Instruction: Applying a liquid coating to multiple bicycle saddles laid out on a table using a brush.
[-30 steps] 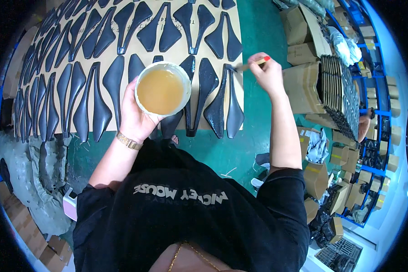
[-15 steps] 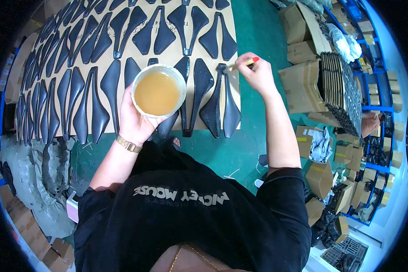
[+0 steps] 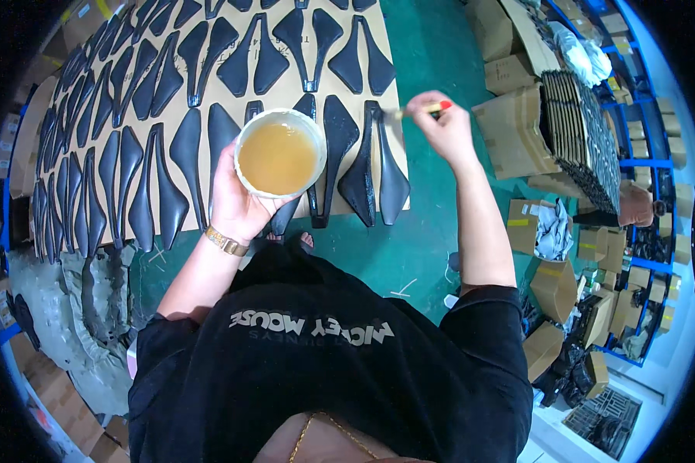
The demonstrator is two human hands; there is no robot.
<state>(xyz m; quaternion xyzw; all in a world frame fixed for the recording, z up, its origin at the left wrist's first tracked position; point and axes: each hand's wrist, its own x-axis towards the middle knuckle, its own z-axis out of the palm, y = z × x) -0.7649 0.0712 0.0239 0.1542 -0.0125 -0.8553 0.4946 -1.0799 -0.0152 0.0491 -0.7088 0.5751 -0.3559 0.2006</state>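
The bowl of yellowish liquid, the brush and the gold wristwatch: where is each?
bowl (image 3: 279, 158), head view, on the yellowish liquid inside, held by the left hand (image 3: 235, 202).
brush (image 3: 398, 113), head view, on its handle, held by the right hand (image 3: 440, 130).
wristwatch (image 3: 225, 241), head view, on its gold band.

This is a workshop floor, a small factory by the look of it. Rows of flat black saddle-shaped cut pieces lie spread on brown cardboard sheets over a green painted floor. Right of those sheets, brown cardboard cartons stand stacked, and a dense pile of dark flat parts sits just beyond them. Further right still, blue metal shelving runs along the edge, loaded with more boxes. Left of the sheets, crumpled clear plastic wrapping is heaped on the floor. Production stock everywhere, nothing domestic.
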